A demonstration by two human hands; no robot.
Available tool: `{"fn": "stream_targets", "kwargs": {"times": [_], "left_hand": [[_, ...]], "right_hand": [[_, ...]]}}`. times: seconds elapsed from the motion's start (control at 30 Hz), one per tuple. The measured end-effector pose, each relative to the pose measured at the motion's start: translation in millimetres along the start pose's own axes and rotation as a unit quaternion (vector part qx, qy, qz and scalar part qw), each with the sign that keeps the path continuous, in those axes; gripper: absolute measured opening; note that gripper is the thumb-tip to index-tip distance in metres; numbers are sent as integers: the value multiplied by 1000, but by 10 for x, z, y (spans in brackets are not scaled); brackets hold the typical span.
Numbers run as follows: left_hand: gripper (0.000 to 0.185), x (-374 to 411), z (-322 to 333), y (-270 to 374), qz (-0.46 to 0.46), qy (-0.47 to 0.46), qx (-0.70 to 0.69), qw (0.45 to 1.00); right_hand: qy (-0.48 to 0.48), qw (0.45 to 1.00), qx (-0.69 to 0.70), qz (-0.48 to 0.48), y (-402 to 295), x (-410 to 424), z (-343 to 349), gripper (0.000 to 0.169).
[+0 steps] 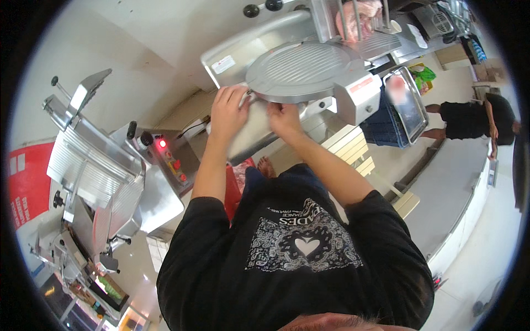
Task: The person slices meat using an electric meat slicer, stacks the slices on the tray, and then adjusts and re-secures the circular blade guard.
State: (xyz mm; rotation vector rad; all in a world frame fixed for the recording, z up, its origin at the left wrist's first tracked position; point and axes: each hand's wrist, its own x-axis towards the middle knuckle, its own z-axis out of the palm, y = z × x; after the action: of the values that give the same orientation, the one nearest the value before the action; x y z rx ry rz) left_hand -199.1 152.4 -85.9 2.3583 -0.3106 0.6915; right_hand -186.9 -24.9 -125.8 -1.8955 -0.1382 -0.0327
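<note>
Straight ahead stands a metal meat slicer with a round ribbed cover plate (306, 68) and a block of meat (359, 20) behind the bars of its carriage. My left hand (230, 105) rests at the left edge of the round plate, fingers bent against the slicer's body; whether it holds anything is not visible. My right hand (285, 120) is just under the plate's near rim with its fingers curled, and the fingertips are partly hidden beneath the rim. A pale surface of the slicer's base (250, 132) lies between and below both hands.
A second slicer (95, 165) with a lit red lamp (162, 143) stands at the left. To the right are a metal tray (410, 111) with meat on blue crates (383, 124), a cream slatted stool (348, 145) and a person in black (463, 120). A red container (232, 194) is below.
</note>
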Motion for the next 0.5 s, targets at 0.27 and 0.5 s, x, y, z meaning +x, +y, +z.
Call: {"fn": "stream_targets", "kwargs": {"times": [0.27,0.5], "left_hand": [[17,67,31,-97,-6,-105,43,993],[13,57,46,34,-10,9,11,1000]], "right_hand": [[-40,994,56,90,-73,-37,-22,13],[-21,994,98,52,-62,-12,-25,13]]}}
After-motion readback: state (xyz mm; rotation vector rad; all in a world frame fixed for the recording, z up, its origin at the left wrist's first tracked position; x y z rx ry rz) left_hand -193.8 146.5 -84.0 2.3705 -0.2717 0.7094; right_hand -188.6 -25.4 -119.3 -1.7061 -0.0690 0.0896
